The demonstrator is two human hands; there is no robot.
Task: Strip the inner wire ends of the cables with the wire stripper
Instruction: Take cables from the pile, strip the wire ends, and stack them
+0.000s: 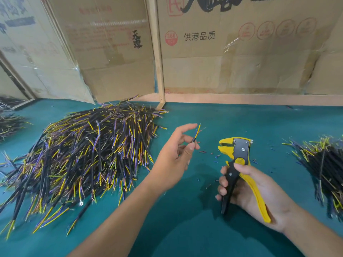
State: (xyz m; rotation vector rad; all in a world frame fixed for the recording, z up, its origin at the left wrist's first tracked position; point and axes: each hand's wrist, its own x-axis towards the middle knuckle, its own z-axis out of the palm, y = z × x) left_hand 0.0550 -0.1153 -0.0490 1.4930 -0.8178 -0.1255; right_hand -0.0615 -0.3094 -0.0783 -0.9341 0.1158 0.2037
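My left hand (176, 154) pinches a cable (194, 138); my right hand (250, 190) grips the wire stripper (236, 160). Feeding the splayed wires crooked into the head risks nicked strands.

You're working in even, fairly bright overhead light. Soft shadows sit on the green surface (185, 229) beneath your forearms. Glare streaks the tape on the cardboard wall (241, 62). The wide lens bends straight edges near the borders, and the corners go soft.
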